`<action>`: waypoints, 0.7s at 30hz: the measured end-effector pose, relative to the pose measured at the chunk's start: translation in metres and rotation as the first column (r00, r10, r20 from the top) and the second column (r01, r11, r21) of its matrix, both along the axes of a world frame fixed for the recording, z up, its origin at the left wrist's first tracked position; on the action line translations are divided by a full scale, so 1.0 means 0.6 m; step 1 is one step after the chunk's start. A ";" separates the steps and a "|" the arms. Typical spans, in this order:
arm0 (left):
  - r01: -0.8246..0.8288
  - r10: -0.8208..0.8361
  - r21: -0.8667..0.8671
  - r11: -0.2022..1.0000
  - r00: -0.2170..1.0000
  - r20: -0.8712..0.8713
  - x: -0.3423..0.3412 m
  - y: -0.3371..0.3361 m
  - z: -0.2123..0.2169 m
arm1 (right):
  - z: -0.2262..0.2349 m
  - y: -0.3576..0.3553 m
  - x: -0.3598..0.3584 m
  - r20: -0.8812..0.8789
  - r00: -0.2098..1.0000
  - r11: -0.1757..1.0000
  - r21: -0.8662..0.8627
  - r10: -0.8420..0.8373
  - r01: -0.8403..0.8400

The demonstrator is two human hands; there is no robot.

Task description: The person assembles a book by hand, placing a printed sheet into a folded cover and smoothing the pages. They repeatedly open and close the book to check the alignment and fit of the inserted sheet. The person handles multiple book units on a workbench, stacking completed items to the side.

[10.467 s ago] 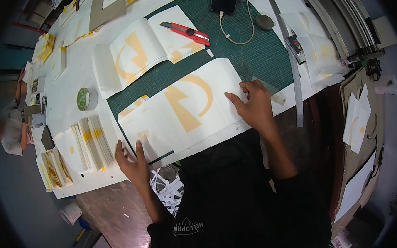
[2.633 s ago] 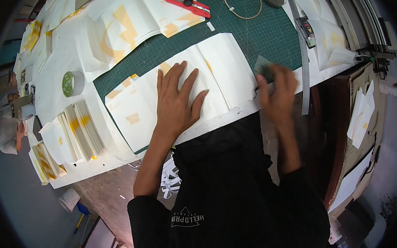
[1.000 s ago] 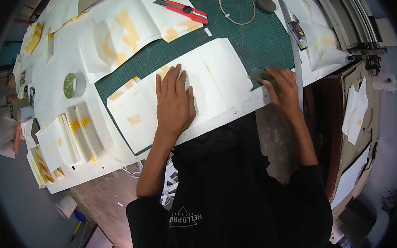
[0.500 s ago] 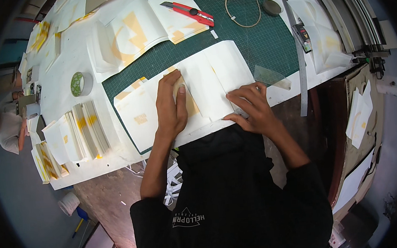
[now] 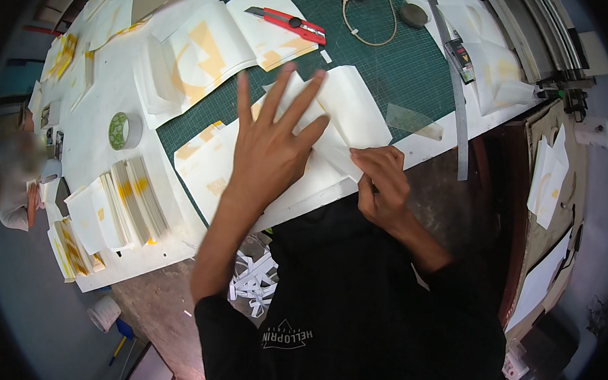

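White folded paper sheet (image 5: pixel 358 110), smooth with pale-orange print, lies over the green gridded cutting mat (image 5: pixel 408 79) at the near side of the white tabletop (image 5: pixel 89 147), long axis slanting from lower left to upper right. Left hand (image 5: pixel 273 139) open, fingers splayed above its middle; contact, can't tell! Right hand (image 5: pixel 383 181) pinches the creased near edge. Just beside: a thin translucent strip (image 5: pixel 415 122), flat and angular.
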State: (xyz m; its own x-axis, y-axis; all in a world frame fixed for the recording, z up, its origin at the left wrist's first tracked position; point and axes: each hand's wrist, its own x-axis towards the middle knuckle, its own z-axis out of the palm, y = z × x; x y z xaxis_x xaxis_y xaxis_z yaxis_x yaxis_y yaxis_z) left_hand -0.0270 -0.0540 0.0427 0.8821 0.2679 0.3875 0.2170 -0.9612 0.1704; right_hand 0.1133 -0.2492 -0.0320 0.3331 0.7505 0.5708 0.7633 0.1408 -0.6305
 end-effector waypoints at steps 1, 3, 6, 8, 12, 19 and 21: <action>0.077 -0.076 0.016 0.997 0.996 -0.048 0.003 0.019 0.018 | 0.008 0.005 0.002 -0.007 1.000 0.999 0.044 0.008 -0.008; 0.153 -0.152 0.005 0.988 0.985 -0.086 0.016 0.047 0.063 | 0.051 0.043 -0.030 -0.476 0.877 0.986 0.108 -0.063 0.130; 0.090 -0.096 -0.142 0.986 0.995 -0.037 0.033 0.069 0.160 | 0.075 0.057 -0.035 -0.622 0.777 0.996 -0.067 -0.094 0.067; 0.035 -0.053 -0.230 0.973 0.996 -0.073 0.043 0.103 0.214 | 0.074 0.061 -0.024 -0.647 0.757 0.987 -0.159 -0.090 -0.019; -0.121 0.026 -0.668 0.734 0.988 -0.151 0.020 0.175 0.276 | 0.054 0.035 0.037 -0.809 0.586 0.901 -0.285 -0.043 -0.328; -0.103 0.053 -0.911 0.399 0.995 -0.089 -0.044 0.196 0.261 | 0.049 -0.004 0.124 -0.888 0.450 0.826 -0.180 0.097 -0.533; -0.105 0.106 -0.949 0.296 0.991 -0.077 -0.051 0.193 0.260 | 0.028 -0.014 0.126 -0.919 0.381 0.844 -0.123 0.101 -0.521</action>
